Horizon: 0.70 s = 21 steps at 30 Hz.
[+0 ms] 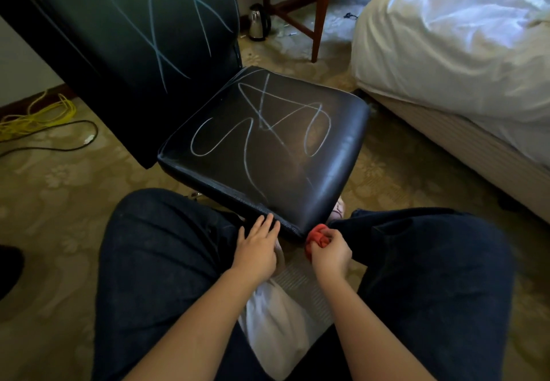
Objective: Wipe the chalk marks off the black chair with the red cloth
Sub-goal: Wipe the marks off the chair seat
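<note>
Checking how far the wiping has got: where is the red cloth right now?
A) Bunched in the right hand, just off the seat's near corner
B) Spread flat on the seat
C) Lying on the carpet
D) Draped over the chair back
A: the red cloth is balled up in the right hand beside the seat corner, and the chalk marks look unwiped.

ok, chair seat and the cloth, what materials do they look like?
Seat: looks like black leather or faux leather, smooth semi-gloss; light sheen along the front edge, stitched seam. Can't tell which. Red cloth: soft fabric, matte, bunched in the right hand; weave too small to see.
</note>
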### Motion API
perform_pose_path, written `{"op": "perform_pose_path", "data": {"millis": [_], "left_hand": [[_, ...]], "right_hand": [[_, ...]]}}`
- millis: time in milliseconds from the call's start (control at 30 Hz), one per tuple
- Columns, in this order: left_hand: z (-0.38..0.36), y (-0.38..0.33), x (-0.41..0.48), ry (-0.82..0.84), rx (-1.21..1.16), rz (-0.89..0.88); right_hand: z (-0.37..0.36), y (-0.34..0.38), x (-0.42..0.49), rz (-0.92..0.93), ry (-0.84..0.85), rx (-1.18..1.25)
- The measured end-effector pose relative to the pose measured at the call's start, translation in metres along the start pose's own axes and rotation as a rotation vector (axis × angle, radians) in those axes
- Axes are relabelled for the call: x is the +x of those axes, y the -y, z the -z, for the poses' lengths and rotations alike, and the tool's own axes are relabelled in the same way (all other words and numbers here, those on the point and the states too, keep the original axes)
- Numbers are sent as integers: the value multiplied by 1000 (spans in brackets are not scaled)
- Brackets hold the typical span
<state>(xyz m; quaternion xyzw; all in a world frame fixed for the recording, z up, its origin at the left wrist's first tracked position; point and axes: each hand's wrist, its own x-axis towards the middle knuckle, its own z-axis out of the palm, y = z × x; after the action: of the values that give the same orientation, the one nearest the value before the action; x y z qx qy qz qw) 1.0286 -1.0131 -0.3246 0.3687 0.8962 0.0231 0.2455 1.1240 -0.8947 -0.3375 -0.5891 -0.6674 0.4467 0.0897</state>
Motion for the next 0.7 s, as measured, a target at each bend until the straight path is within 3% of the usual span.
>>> {"op": "perform_pose_path", "data": {"millis": [333,433,567,700], "left_hand": [[-10,0,19,0,-179,-221],[-8,6,21,-122,-270,-282],[0,21,22,-300,-334,-177],[1,37,25,-242,-239,-30]], "right_hand": [[-1,1,27,349,-69,-8],[5,-3,42,320,-203,-12],[10,1,54,111,-294,133],[-3,7,45,299,-307,23]]}}
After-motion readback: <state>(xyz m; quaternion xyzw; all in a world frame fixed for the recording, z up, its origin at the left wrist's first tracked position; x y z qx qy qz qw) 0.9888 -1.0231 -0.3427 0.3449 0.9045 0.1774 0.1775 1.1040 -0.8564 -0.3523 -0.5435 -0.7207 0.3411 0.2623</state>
